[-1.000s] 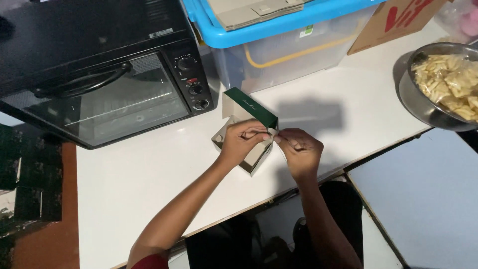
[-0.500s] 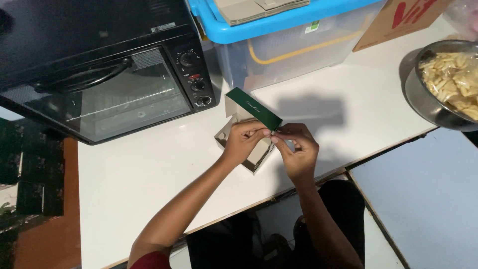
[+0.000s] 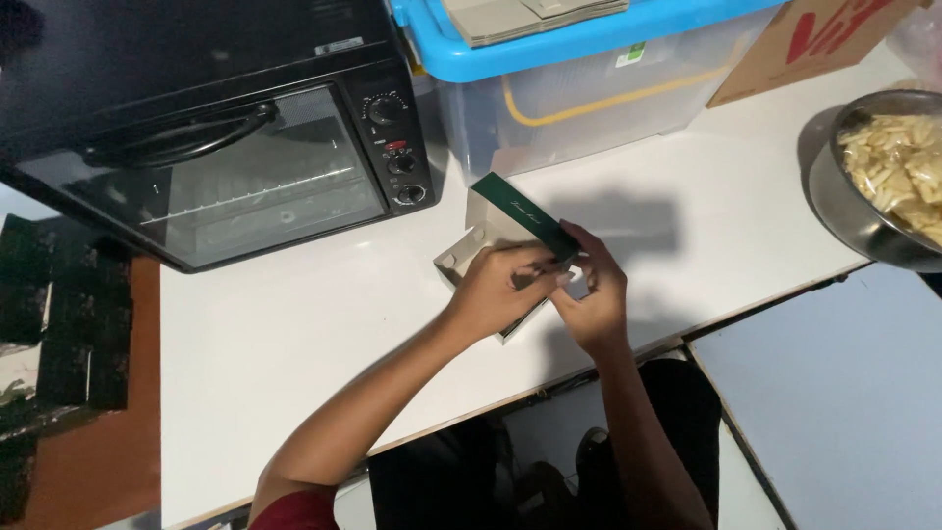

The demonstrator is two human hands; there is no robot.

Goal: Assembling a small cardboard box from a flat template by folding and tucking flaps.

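Both hands, left hand (image 3: 500, 291) and right hand (image 3: 592, 297), pinch the small green-lidded box (image 3: 510, 236) between them

Head camera, looking steeply down (close range) at white table (image 3: 294, 334).

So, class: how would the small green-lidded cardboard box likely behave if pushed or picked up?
The cardboard box looks thin-walled with an open flap, so probably light and easily crushed. On the smooth white table it would likely slide. Both the left hand and right hand steady it.

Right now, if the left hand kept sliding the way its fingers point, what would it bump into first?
Probably the right hand: the left hand points right across the small open box toward it, and their fingers already look almost touching.
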